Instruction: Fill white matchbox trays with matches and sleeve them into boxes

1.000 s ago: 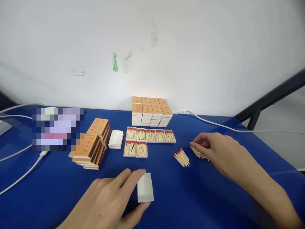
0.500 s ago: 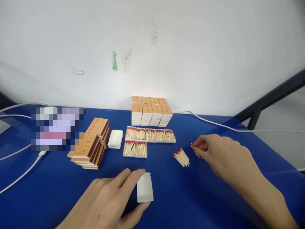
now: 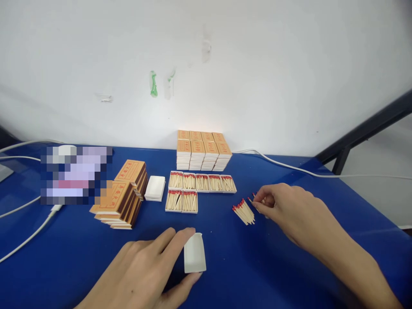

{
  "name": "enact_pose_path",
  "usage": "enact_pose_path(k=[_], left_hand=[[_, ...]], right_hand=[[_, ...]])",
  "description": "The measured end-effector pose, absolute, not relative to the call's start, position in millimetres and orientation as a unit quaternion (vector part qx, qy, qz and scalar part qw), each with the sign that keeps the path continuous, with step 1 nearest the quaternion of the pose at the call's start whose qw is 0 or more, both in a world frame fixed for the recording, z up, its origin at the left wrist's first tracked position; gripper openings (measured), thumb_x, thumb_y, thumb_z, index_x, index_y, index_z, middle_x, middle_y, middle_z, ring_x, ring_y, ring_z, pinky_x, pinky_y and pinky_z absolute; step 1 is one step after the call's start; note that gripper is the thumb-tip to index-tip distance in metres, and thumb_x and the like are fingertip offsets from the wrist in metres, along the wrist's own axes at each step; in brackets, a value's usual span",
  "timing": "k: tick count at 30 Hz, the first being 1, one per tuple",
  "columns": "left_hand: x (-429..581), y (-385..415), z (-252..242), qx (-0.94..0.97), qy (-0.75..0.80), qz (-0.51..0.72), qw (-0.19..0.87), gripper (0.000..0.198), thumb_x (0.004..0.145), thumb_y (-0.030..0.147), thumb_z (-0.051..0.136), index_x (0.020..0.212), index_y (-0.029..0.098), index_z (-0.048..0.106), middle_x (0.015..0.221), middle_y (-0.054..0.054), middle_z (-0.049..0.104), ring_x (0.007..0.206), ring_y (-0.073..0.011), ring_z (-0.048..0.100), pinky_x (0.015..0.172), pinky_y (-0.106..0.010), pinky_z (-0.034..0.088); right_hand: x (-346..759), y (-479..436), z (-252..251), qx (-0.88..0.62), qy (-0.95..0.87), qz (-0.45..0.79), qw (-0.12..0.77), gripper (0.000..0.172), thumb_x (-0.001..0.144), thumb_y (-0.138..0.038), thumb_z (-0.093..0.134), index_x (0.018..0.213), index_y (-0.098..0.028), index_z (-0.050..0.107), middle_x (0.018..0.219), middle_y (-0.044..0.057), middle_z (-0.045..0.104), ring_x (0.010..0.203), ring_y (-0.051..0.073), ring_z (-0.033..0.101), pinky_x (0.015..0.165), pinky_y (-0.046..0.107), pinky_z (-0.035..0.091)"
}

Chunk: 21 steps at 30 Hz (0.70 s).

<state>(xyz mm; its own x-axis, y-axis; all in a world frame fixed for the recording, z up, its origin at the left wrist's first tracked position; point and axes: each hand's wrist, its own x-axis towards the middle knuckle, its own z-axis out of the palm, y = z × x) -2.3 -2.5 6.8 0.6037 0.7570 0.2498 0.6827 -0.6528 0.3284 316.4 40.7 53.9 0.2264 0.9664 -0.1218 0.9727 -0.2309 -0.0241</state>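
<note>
My left hand (image 3: 141,270) grips a white matchbox tray (image 3: 195,254) between fingers and thumb, its bare inside facing up. At the right, my right hand (image 3: 286,208) pinches a match, its red head (image 3: 248,198) poking past the fingertips. Part of what lies under that hand is hidden. Just left of its fingertips is a loose pile of red-headed matches (image 3: 243,211). Farther back, several trays filled with matches (image 3: 202,182) stand in two rows. White empty trays (image 3: 156,188) are stacked left of them.
Orange matchbox covers (image 3: 119,197) are stacked at the left. A block of matchboxes (image 3: 204,150) stands against the white wall (image 3: 257,77). White cables (image 3: 35,227) run along the left and back of the blue table (image 3: 225,283). A pixelated patch (image 3: 75,174) covers something at the left.
My right hand has moved slightly left toward the match pile, with a match head now showing at its fingertips. My left hand and the tray stay nearly in place.
</note>
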Motion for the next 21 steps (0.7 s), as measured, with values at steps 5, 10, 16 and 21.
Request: enact_pose_path(k=[5, 10, 16, 21], left_hand=[[-1.5, -3.1, 6.3, 0.896, 0.403, 0.166, 0.089, 0.045, 0.103, 0.037, 0.072, 0.146, 0.027, 0.065, 0.105, -0.002, 0.083, 0.071, -0.0253, 0.083, 0.063, -0.038, 0.071], [-0.2, -1.6, 5.5, 0.895, 0.400, 0.173, 0.094, 0.041, 0.106, 0.040, 0.068, 0.144, 0.026, 0.066, 0.104, -0.001, 0.082, 0.071, -0.0246, 0.083, 0.062, -0.037, 0.071], [-1.0, -2.0, 4.8, 0.898, 0.394, 0.177, 0.086, 0.042, 0.106, 0.040, 0.068, 0.146, 0.027, 0.063, 0.103, -0.001, 0.082, 0.070, -0.0240, 0.082, 0.062, -0.038, 0.071], [-1.9, -4.3, 3.3, 0.898, 0.392, 0.179, 0.087, 0.047, 0.104, 0.038, 0.071, 0.148, 0.027, 0.059, 0.105, -0.001, 0.082, 0.071, -0.0255, 0.083, 0.059, -0.040, 0.070]], right_hand=[[315.8, 39.2, 53.9, 0.759, 0.645, -0.088, -0.002, 0.019, 0.099, -0.043, 0.067, 0.091, -0.033, 0.081, 0.088, 0.000, 0.081, 0.081, 0.027, 0.073, 0.063, 0.037, 0.041], [321.3, 40.3, 56.5, 0.751, 0.649, -0.114, -0.025, 0.028, 0.103, -0.045, 0.059, 0.091, -0.034, 0.082, 0.085, -0.001, 0.079, 0.080, 0.025, 0.072, 0.065, 0.036, 0.043], [321.8, 45.0, 55.6, 0.796, 0.602, -0.060, -0.011, 0.018, 0.100, -0.045, 0.068, 0.097, -0.033, 0.081, 0.091, 0.000, 0.081, 0.085, 0.028, 0.073, 0.065, 0.035, 0.040], [319.6, 46.5, 49.3, 0.775, 0.626, -0.087, -0.004, 0.017, 0.103, -0.043, 0.067, 0.099, -0.033, 0.080, 0.093, -0.001, 0.081, 0.086, 0.026, 0.072, 0.065, 0.035, 0.039]])
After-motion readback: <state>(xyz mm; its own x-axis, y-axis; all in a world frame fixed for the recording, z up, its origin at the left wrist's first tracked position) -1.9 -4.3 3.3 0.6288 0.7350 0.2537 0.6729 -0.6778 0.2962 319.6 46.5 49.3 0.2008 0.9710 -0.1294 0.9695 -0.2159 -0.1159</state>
